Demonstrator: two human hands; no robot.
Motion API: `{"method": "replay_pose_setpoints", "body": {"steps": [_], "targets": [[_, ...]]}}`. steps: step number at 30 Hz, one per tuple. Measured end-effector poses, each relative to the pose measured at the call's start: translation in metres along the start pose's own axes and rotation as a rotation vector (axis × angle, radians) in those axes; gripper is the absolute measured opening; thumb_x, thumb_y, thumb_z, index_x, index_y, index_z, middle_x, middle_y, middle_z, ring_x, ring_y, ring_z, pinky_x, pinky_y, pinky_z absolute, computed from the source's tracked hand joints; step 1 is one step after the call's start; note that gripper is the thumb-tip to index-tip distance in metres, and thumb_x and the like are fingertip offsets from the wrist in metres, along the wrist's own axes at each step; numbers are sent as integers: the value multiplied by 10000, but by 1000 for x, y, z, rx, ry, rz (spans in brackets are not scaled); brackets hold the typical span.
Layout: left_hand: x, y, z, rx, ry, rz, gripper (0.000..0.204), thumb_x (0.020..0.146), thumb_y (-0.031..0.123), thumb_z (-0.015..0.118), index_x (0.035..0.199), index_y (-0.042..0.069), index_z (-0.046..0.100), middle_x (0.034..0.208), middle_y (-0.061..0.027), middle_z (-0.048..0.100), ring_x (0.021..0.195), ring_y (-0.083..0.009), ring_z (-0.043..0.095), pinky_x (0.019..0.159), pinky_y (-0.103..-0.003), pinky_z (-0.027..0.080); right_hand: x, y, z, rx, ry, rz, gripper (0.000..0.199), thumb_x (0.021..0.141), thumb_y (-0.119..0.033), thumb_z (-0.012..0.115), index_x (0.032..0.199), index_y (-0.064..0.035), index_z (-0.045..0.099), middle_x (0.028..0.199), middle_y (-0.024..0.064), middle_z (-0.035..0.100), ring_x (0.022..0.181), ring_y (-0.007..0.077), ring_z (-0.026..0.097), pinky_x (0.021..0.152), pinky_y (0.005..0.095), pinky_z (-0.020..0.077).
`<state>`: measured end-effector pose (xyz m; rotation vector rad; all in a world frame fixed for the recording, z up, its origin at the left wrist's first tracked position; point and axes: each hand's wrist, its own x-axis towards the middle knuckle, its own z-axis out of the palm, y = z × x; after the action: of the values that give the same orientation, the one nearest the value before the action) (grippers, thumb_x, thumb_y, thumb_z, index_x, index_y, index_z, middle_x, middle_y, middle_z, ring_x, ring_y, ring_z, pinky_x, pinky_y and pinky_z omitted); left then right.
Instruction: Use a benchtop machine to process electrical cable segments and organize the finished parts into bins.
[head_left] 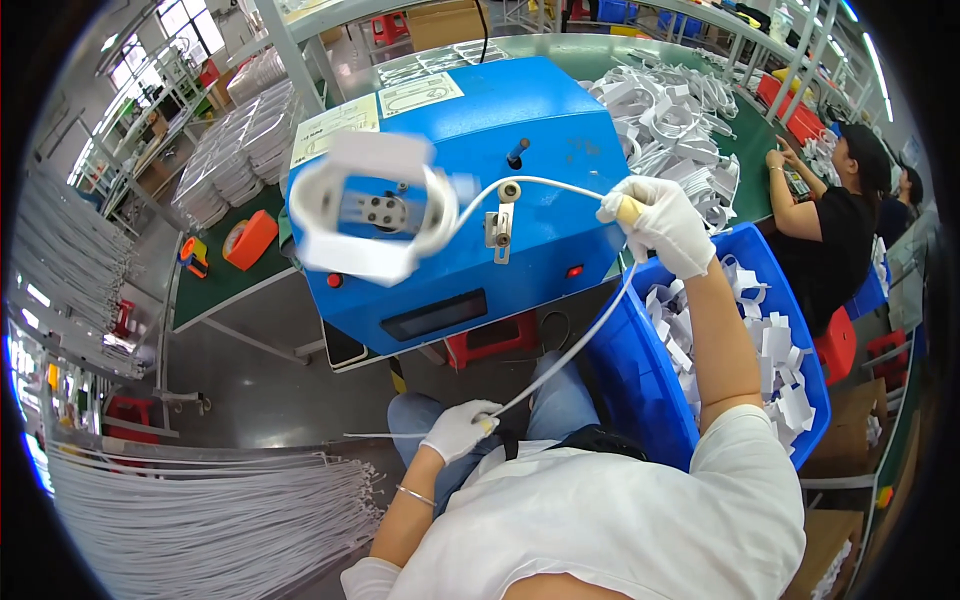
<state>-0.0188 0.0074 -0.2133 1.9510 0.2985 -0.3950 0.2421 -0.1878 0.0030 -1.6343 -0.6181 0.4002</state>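
Note:
A white cable (575,345) runs from my lap up past the front of a blue machine (520,100) and bends over its top. My left hand (458,430), in a white glove, is closed on the cable near my lap, a loose end sticking out to its left. At the machine's right side, my gloved right hand (665,228) pinches the same cable higher up. From there the cable passes by a small roller (509,190) to a white coil with flat white flaps (365,262), blurred by motion, around a metal fixture (383,210).
A blue bin (640,385) of white pieces stands at my right. Many white cables (200,510) lie at lower left. Stacked white trays (235,150) and an orange tape dispenser (250,240) sit left of the machine; white coiled cables (680,120) are heaped behind. A co-worker (835,220) sits at right.

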Motion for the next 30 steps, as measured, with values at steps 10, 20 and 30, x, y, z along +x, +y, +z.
{"method": "replay_pose_setpoints", "body": {"steps": [10, 20, 30], "targets": [[24, 41, 6, 77, -131, 119, 280, 872, 176, 567, 1117, 57, 629, 995, -135, 657, 881, -252, 613, 806, -315, 468, -1, 2, 4, 34, 23, -23, 208, 874, -193, 647, 828, 9, 631, 593, 12, 547, 374, 71, 462, 353, 188, 328], [16, 137, -49, 287, -151, 389, 376, 879, 162, 583, 1240, 65, 547, 1090, -136, 642, 998, -235, 623, 877, -320, 478, 3, -4, 28, 35, -18, -81, 149, 855, -140, 663, 827, 6, 652, 677, 19, 594, 450, 68, 489, 395, 200, 369], [-78, 201, -178, 421, -150, 484, 297, 857, 201, 652, 1103, 35, 645, 851, -76, 677, 777, -164, 649, 746, -276, 507, 66, -20, 22, -700, 208, -1035, 78, 767, -67, 706, 772, -22, 643, 702, 75, 588, 582, 161, 551, 538, 273, 446]]}}
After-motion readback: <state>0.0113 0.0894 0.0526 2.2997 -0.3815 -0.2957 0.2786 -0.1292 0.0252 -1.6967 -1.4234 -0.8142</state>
